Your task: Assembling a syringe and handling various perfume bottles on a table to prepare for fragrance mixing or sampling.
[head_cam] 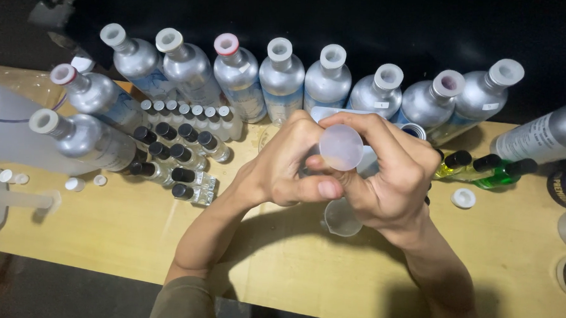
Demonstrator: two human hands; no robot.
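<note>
The round translucent cap (341,147) sits between both hands near the table's (133,235) back edge, the left hand (282,168) and right hand (390,176) each clamped around it above a small clear cup (343,219), apparently mid-twist, nothing visibly poured yet.

This looks like a small perfume or fragrance-filling workshop: a row of silver aluminium bottles (280,76) lines the top of the frame, clusters of small black-capped glass vials (175,157) sit at centre left, and loose white caps (464,198) lie scattered on a worn wooden tabletop (120,234).
</note>
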